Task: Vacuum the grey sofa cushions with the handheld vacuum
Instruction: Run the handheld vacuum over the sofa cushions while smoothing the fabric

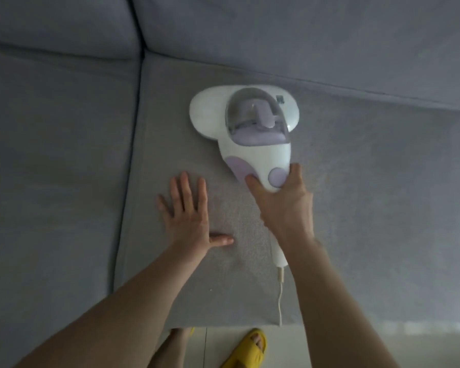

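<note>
A white and lilac handheld vacuum [250, 123] lies flat on the grey seat cushion [369, 195], its wide head pointing at the back cushion. My right hand [284, 203] grips its handle from above, thumb on the left side. My left hand [189, 216] rests flat on the same cushion, fingers spread, just left of the handle. The vacuum's white cord [280, 296] runs off the cushion's front edge.
A second seat cushion [56, 181] lies to the left across a seam. Back cushions [303, 35] rise at the far side. Below the sofa's front edge shows pale floor with my foot in a yellow slipper [250, 346].
</note>
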